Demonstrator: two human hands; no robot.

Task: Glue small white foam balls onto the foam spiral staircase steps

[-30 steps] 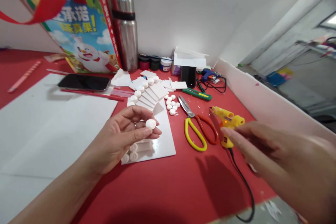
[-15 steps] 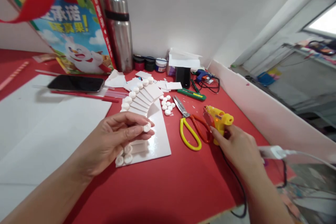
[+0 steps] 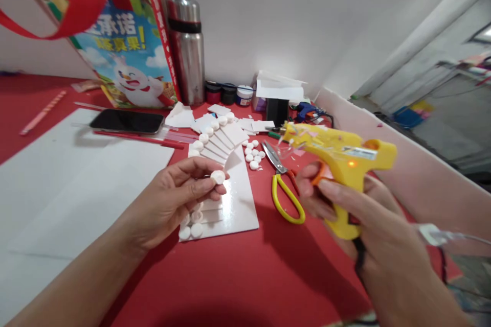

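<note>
Off the desk (image 3: 230, 281), near its right edge, came the glue gun (image 3: 347, 156), which I saw the right hand (image 3: 378, 222) grasp; the left hand (image 3: 171, 196) pinched a white disc (image 3: 218, 178) above the board (image 3: 243, 207), leaving neither free.

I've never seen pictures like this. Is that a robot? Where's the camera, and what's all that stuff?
No robot here, just a person, bare-handed. The camera is worn on their head, looking forward and down, so you see almost what they see.

The left grip pinches a small, round white piece. The right grip is wrapped around a yellow glue gun with an orange light glowing on its side.

Below is a red table. On it lie scissors, a pile of more round white pieces, a shiny white board and a black phone. A metal bottle stands near the wall.
</note>
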